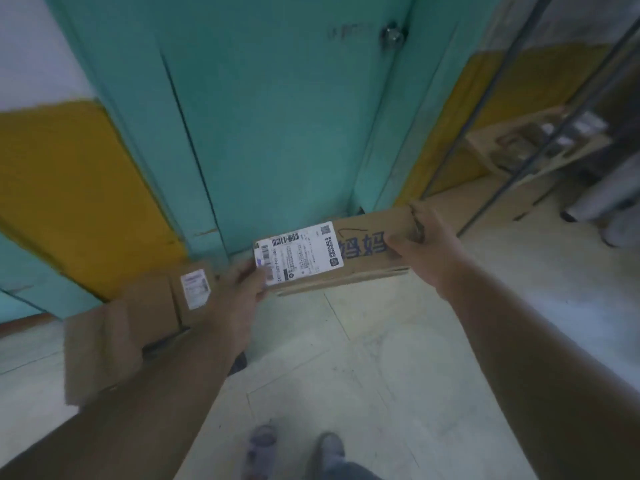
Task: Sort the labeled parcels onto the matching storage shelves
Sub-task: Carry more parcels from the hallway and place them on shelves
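Note:
I hold a flat cardboard parcel [363, 258] level in front of me, above the floor. A white shipping label [298, 251] covers its left half and blue handwriting marks the right half. My left hand [239, 289] grips the parcel's left end, thumb on the label's corner. At the right end, my right hand [426, 247] grips the parcel with fingers curled over the far edge. Two more labelled cardboard boxes [152, 306] lie on the floor at my left, partly hidden by my left forearm.
A teal door [277, 116] with a round knob [393, 35] stands straight ahead, between yellow and white walls. A metal shelf rack [540, 140] holding parcels is at the right. Pale floor tiles [381, 358] lie below, with my feet [294, 448] near the bottom edge.

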A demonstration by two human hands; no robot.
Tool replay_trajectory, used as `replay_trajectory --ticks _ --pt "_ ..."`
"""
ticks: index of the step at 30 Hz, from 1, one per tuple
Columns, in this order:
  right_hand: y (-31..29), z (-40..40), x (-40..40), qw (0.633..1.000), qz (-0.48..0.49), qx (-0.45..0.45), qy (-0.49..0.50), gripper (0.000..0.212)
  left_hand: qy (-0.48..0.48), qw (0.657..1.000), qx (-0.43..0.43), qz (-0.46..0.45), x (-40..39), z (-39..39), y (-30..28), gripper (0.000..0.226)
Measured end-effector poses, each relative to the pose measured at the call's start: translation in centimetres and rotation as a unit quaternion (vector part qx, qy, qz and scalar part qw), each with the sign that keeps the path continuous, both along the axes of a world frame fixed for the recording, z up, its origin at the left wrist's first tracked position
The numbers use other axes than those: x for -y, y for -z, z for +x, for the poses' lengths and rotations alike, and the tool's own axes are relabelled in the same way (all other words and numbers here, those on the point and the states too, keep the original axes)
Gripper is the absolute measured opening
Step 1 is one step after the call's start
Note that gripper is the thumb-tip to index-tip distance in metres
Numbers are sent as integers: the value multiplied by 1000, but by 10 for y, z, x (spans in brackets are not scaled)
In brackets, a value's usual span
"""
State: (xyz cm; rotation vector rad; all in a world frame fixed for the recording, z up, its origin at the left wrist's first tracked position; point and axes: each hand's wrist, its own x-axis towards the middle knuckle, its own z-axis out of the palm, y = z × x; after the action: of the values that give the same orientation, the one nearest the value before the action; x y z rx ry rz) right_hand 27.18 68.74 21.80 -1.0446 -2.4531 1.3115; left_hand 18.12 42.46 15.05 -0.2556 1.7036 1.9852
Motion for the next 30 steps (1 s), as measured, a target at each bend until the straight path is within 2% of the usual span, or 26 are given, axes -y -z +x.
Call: replay_trajectory --ticks 2,5,9,15,20,24,30 --pt "8 24 -21 999 -20 24 9 76 42 999 -8 -28 -27 0 4 19" --pt "10 72 -53 994 -31 27 104 50 124 991 -25 -49 -81 5 9 34" --pt "22 133 -113 984 -21 38 172 47 246 965 -42 -77 -184 25 8 54" --pt "17 210 -236 973 14 84 215 43 256 955 -120 -85 -366 73 -2 55" --pt "2 258 -328 970 -19 102 221 43 300 933 -187 -74 -486 112 -29 48" --pt "12 261 -395 960 -42 83 265 44 344 910 -226 -51 -574 116 -31 58" --pt "24 254 -516 944 -25 67 322 52 397 872 -281 -48 -722 105 -29 65"
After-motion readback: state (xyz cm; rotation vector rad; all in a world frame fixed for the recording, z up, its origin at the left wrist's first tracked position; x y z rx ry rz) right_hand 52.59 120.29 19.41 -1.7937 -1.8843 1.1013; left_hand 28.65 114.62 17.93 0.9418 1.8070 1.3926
